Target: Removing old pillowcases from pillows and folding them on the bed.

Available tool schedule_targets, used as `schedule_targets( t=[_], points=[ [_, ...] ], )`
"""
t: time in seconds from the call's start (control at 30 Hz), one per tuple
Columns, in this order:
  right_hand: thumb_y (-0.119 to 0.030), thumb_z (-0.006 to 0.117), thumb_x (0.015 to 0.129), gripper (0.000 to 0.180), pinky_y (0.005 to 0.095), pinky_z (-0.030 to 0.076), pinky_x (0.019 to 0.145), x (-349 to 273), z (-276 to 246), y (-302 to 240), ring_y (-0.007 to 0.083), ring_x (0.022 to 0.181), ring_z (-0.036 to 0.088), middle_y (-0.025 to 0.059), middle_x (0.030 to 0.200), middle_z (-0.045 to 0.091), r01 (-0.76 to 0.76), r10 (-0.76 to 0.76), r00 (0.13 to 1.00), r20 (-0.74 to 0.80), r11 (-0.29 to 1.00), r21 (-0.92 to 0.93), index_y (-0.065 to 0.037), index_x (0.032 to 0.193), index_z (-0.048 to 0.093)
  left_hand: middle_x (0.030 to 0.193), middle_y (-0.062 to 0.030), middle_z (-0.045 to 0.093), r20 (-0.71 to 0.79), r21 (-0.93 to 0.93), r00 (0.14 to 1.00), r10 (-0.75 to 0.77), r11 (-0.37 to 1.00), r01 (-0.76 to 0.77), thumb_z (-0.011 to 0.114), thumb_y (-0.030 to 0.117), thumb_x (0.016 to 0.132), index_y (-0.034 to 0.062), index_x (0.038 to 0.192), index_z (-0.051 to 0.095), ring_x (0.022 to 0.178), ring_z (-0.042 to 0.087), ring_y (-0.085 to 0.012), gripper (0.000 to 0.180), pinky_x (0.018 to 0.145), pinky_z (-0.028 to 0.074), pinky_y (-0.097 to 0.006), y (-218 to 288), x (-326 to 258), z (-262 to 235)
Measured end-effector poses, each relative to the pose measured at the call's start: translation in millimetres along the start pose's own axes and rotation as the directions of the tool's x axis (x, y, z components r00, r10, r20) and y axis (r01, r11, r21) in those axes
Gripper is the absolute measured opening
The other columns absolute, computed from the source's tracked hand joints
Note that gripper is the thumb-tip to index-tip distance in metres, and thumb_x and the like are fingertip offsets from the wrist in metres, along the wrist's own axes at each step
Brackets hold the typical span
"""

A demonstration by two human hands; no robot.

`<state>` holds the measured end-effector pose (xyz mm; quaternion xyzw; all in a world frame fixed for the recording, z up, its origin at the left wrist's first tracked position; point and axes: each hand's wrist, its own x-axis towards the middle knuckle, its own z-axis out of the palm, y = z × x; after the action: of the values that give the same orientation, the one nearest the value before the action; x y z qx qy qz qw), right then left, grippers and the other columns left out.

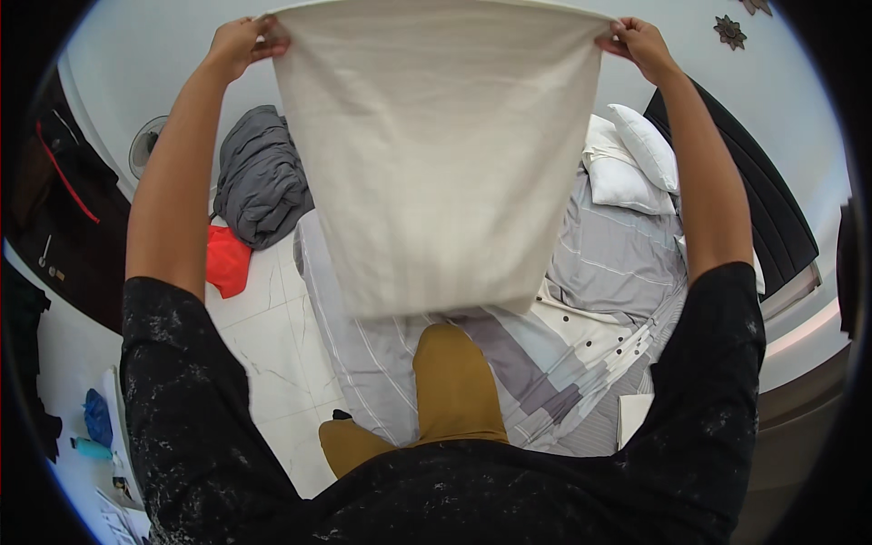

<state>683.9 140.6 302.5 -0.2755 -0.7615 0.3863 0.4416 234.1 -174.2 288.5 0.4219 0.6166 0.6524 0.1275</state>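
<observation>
Above the grey-sheeted bed (pixel 601 259) we list one cream cloth (pixel 434 163), hung between left hand (pixel 243 47) and right hand (pixel 641 47), each pinching an upper corner: light, limp, non-fragile by our judgement, best gripped at those corners.

Left hand (pixel 240 45) and right hand (pixel 641 47) hold a cream cloth (pixel 436 163) by its corners — over grey bedding (pixel 613 254).
</observation>
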Motion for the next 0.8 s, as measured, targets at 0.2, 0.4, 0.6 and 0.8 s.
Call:
schedule_targets(
  t=[0.2,0.4,0.6,0.8],
  points=[
    [-0.011,0.054,0.089,0.013,0.0338,0.052,0.079,25,4,-18,0.0187,0.083,0.06,0.0086,0.087,0.057,0.523,-0.374,0.827,-0.419,0.786,0.33,0.001,0.092,0.054,0.112,-0.0211,0.055,-0.031,-0.206,0.845,0.533,0.824,-0.527,0.05,0.012,0.092,-0.0132,0.11,0.045,0.099,0.06,-0.0303,0.031,0.092,0.048,-0.032,45,21,-4],
    [-0.012,0.054,0.091,0.027,0.0336,0.043,0.096,-121,-12,40,0.0218,0.102,0.057,0.015,0.108,0.058,0.46,-0.429,0.888,-0.166,0.807,0.37,0.007,0.109,0.053,0.107,-0.0118,0.059,-0.075,-0.128,0.849,0.523,0.839,-0.529,0.054,0.005,0.089,-0.0038,0.11,0.055,0.095,0.061,-0.0198,0.024,0.085,0.048,-0.028,-42,-115,-40],
    [0.004,0.052,0.085,0.012,0.0261,0.043,0.087,-336,67,195,0.0152,0.098,0.055,0.0086,0.108,0.061,-0.122,0.123,0.992,-0.004,0.986,0.114,-0.001,0.094,0.058,0.099,-0.0077,0.062,-0.041,0.268,0.999,-0.003,0.963,0.014,0.04,-0.017,0.072,-0.0001,0.095,0.062,0.096,0.057,-0.0163,0.036,0.085,0.045,-0.029,-228,-317,-13],
    [0.008,0.051,0.082,0.014,0.0257,0.043,0.086,-473,110,274,0.0147,0.099,0.056,0.0117,0.11,0.06,-0.499,0.51,0.86,-0.01,0.846,0.19,0.002,0.093,0.059,0.097,-0.0102,0.065,0.129,0.18,0.884,-0.45,0.887,0.425,0.051,-0.016,0.077,-0.0001,0.094,0.063,0.097,0.06,-0.0195,0.026,0.091,0.045,-0.031,-319,-452,5]
  ],
)
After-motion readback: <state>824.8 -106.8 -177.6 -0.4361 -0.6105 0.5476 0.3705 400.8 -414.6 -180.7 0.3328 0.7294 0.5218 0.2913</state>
